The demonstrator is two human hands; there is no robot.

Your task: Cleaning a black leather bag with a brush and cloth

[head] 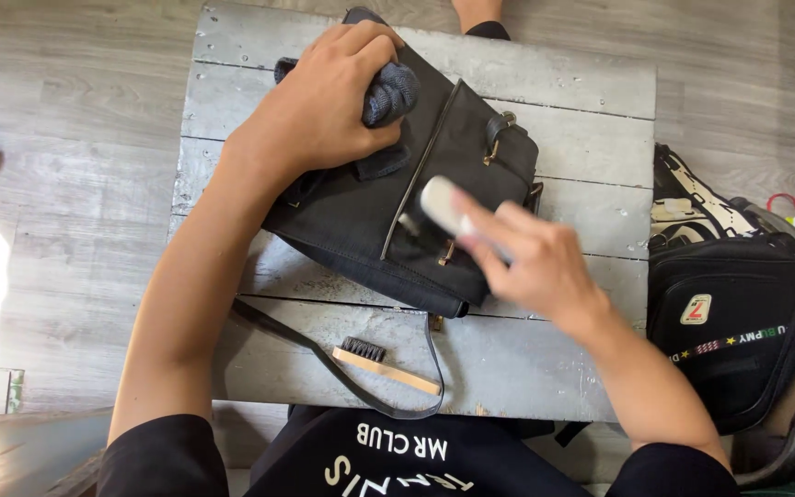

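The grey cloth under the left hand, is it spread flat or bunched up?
Bunched up: the grey cloth is crumpled under the left hand, pressed on the black bag.

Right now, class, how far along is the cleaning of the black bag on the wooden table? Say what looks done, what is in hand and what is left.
Done: the black bag lies flat on the grey wooden table.
In hand: the left hand presses a dark cloth on it; the right hand moves a white brush over the front.
Left: the wooden-handled brush lies unused; how clean the bag is can't be told.
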